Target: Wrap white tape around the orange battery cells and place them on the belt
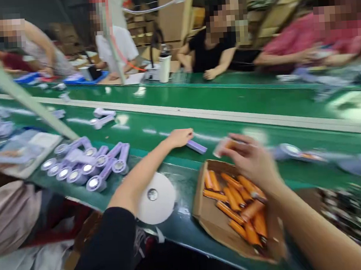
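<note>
My left hand [180,137] reaches out over the green conveyor belt [215,101] and grips one end of a purple handle-shaped part [197,146]. My right hand [251,160], blurred by motion, hovers over a cardboard box [206,214] and holds an orange cylinder [226,145] between its fingers. The box contains several orange cylinders [238,206] lying loose. A heap of purple hand-held fan parts [88,162] with round silver faces lies to the left of my left arm.
A white round disc [156,198] lies beside the box. More purple parts [102,117] ride the belt. A white tray [33,152] sits at the far left. Several people sit across the belt with their hands on the far table. A white bottle [165,67] stands there.
</note>
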`<state>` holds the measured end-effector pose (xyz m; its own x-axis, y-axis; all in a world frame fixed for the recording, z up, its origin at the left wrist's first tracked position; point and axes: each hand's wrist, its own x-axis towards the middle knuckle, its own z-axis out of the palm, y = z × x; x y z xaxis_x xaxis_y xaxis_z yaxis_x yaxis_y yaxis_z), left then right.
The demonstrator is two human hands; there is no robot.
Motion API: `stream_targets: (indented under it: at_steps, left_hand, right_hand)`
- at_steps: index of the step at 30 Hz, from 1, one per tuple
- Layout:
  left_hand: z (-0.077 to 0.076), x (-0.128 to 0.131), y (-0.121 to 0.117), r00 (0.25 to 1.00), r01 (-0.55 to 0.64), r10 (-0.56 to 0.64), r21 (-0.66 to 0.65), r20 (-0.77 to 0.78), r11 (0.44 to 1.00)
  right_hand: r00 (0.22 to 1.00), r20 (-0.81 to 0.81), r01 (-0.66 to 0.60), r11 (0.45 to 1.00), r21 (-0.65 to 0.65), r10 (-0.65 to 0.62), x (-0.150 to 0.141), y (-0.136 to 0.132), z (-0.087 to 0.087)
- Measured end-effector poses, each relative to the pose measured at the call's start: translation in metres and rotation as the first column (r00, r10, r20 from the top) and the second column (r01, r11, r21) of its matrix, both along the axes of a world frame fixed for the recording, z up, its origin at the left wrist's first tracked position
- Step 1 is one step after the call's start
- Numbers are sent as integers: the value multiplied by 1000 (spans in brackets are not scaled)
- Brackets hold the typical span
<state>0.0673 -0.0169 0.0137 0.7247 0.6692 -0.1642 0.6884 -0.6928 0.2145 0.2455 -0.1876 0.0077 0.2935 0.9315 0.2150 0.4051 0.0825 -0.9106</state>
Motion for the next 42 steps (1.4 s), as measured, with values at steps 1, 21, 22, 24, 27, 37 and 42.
stream_targets:
  at_steps: [1, 21, 22, 24, 27, 37, 42]
  left_hand:
    - [-11, 4, 4, 1000, 27, -26, -16, 10, 1000]
    - [-43, 41, 3, 995, -30, 39, -100, 90, 995]
    - [-39, 44, 2, 994, -34, 44, -110, 97, 993]
    - [-25, 46, -1, 992, -43, 57, -123, 116, 991]
    - [1, 23, -21, 978, -70, 85, -84, 190, 994]
    - [-12, -274, -202, 961, 277, -277, 68, -15, 958]
    - [-4, -260, -238, 950, 161, -241, 348, 198, 923]
  right_hand:
    - [998, 54, -18, 999, -32, 20, 8, 2, 1]
    - [383, 689, -62, 761, -645, 615, 1, 84, -12]
    - [372, 684, -56, 751, -658, 628, -1, 89, -7]
    - [368, 666, -59, 731, -680, 649, -1, 91, 10]
    - [411, 682, -49, 762, -646, 605, 6, 59, 41]
    - [934, 171, -304, 950, -73, 312, -65, -219, 21]
    - [883, -246, -460, 837, -297, 399, -147, -206, 3]
